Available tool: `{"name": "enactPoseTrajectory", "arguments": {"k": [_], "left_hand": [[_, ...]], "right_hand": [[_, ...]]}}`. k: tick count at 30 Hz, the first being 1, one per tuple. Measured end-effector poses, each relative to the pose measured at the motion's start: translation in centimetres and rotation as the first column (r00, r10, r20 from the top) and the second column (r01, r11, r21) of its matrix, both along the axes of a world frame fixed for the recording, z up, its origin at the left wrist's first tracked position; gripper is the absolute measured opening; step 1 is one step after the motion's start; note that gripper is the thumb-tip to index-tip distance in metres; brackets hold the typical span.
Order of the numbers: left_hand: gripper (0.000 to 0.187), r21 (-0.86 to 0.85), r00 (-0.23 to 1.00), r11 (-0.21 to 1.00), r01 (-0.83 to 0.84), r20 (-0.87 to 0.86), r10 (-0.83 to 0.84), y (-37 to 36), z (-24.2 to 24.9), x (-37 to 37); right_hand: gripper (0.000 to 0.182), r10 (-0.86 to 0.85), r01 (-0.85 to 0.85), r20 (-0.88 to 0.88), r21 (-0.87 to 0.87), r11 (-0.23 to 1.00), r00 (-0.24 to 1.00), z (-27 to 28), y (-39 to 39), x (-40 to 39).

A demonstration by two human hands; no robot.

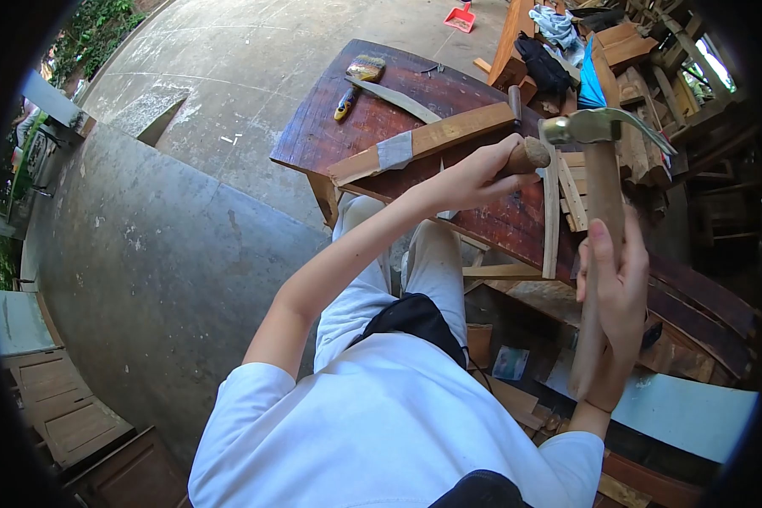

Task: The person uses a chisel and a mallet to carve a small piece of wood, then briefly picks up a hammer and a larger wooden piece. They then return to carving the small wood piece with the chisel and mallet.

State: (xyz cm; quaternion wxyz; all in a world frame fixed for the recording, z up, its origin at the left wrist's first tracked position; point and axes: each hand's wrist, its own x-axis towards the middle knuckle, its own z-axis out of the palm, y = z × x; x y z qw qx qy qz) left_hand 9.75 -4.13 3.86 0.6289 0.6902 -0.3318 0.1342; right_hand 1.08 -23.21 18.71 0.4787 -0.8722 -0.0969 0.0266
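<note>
My left hand (487, 179) is closed around the round wooden handle (533, 153) of what looks like a chisel, above the dark red wooden table (313, 140). The handle's butt end points right; I cannot make out the blade clearly. My right hand (620, 267) grips a claw hammer (602, 182) by its wooden shaft, thumb along it. The hammer is raised, its metal head close to the right of the chisel handle, apart from it. A wooden board (449, 131) with a grey wrap lies under and beyond my left forearm. A thin curved wooden strip (551, 212) stands between my hands.
On the table lie a paintbrush (345, 103), a pale curved strip (398, 100) and a dark cylindrical handle (515, 103). Piled timber (631, 46) fills the right side. A red dustpan (460, 18) sits on the concrete floor behind.
</note>
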Motion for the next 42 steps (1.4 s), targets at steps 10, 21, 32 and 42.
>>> {"name": "enactPoseTrajectory", "arguments": {"k": [10,21,32,42], "left_hand": [[0.025,-0.039,0.999,0.999,0.000,-0.037,-0.001,0.0,-0.3,-0.4],[0.027,-0.036,0.994,0.998,-0.052,0.097,0.056,-0.5,-0.4,-0.4],[0.026,-0.040,0.997,0.999,-0.028,0.069,0.031,-0.3,-0.3,-0.6],[0.026,-0.038,0.994,0.998,-0.056,0.088,0.059,-0.2,-0.6,-0.5]], "right_hand": [[0.026,0.008,-0.041,0.277,0.111,0.993,0.961,-3.0,-1.3,-1.1],[0.036,-0.072,-0.066,0.434,0.295,0.953,0.898,-3.8,-1.4,-0.7],[0.041,-0.145,-0.034,0.462,0.357,0.934,0.875,-3.7,-1.7,-1.5],[0.036,-0.193,-0.006,0.450,0.404,0.915,0.872,-1.5,-0.4,-2.2]]}}
